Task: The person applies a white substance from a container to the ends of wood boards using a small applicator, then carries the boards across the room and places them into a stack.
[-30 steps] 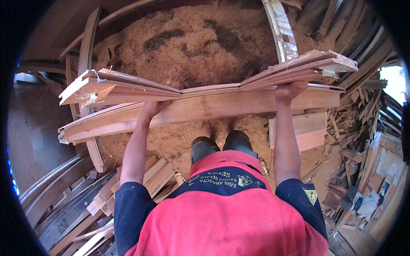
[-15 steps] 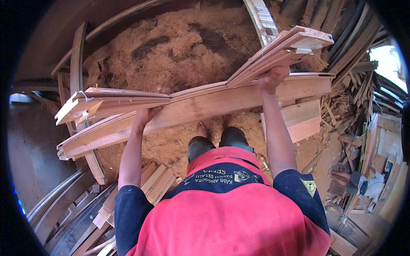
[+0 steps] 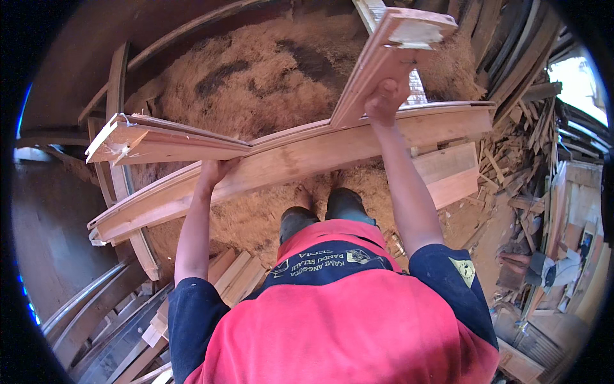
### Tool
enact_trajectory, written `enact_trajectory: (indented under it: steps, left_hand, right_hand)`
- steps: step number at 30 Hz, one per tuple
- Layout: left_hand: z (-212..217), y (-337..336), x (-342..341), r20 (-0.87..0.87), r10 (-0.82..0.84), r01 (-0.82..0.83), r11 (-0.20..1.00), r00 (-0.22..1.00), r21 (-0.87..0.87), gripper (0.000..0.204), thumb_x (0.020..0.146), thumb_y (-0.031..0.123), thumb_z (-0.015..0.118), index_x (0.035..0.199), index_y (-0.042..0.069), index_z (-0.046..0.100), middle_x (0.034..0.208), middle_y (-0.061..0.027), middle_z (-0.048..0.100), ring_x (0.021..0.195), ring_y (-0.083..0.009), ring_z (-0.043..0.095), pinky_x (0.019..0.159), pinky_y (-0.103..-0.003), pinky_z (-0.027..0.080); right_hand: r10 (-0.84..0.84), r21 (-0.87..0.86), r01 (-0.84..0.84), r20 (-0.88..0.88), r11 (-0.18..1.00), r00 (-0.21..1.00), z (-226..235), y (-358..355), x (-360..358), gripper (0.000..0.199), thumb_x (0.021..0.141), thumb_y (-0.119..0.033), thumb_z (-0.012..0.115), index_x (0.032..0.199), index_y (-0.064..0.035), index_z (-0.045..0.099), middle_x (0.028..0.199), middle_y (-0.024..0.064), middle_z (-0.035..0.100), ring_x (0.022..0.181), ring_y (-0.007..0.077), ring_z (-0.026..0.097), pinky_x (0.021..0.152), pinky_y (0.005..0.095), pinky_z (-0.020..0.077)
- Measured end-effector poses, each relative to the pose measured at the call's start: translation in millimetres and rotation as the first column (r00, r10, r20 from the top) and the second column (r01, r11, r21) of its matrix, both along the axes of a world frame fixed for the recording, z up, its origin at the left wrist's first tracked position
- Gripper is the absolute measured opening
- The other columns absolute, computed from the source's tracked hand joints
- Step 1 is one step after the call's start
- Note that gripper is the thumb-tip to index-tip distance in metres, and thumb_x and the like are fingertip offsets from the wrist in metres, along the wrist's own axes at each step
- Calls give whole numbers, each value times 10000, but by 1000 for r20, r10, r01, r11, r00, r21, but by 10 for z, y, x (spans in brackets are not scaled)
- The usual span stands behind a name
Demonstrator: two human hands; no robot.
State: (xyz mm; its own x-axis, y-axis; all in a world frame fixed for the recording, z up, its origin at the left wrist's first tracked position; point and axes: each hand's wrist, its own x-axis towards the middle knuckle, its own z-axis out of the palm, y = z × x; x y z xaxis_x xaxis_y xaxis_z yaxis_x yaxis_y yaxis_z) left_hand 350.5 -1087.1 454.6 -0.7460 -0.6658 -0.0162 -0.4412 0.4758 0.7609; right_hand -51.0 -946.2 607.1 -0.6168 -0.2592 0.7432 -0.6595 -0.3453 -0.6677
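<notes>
My left hand point(image 3: 217, 171) grips the lower edge of a grooved wooden board piece point(image 3: 173, 148), its fingers hidden behind the wood. A second grooved piece point(image 3: 364, 86), with a whitish patch at its end, is held in my right hand point(image 3: 387, 102) and tilts up to the right. Its thumb side shows; the other fingers are partly hidden. Beneath both pieces a long, pale-brown plank stack point(image 3: 307, 155) runs across in front of me. The inner ends of the two pieces meet or overlap this stack; I cannot tell if they are joined to it.
A wooden support beam point(image 3: 146, 251) passes under the long stack's left end. Sawdust point(image 3: 256, 83) is heaped beyond it. Cut boards point(image 3: 448, 173) lie to the right, near scrap wood point(image 3: 511, 153). More planks point(image 3: 240, 275) lie by my left arm.
My right hand has lifted the right grooved piece and swung it up and to the left, so it stands steeper. The left piece and my left hand have barely shifted.
</notes>
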Motion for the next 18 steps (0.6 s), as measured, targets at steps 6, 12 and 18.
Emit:
enact_trajectory:
  steps: [6, 12, 18]
  left_hand:
    - [159, 16, -6, 33, -24, 23, 999, 999, 27, 419, 831, 270, 807, 1167, 53, 682, 1139, -155, 706, 1093, -325, 655, 931, -424, 510]
    - [724, 236, -86, -223, 266, -230, 958, 938, 174, 528, 722, 97, 882, 1169, -22, 628, 1118, -118, 686, 1050, -225, 640, 972, -368, 499]
    - [1076, 312, -315, -698, 487, -636, 770, 525, 59, 881, 671, 85, 917, 1390, -22, 419, 1241, -142, 603, 1151, -260, 580, 1032, -381, 454]
  right_hand:
    - [23, 29, -22, -28, 999, 999, 44, -13, -43, 799, 890, -763, 461, 1019, 15, 592, 755, 138, 657, 691, 304, 694, 586, 390, 500]
    - [49, 90, -48, -1, 995, 999, -6, 82, -105, 794, 884, -767, 470, 992, 11, 589, 781, 128, 656, 712, 276, 685, 595, 392, 500]
    - [59, 25, -59, 1, 998, 998, 63, 70, -14, 838, 881, -776, 462, 1066, 30, 600, 825, 147, 684, 742, 281, 700, 632, 392, 521]
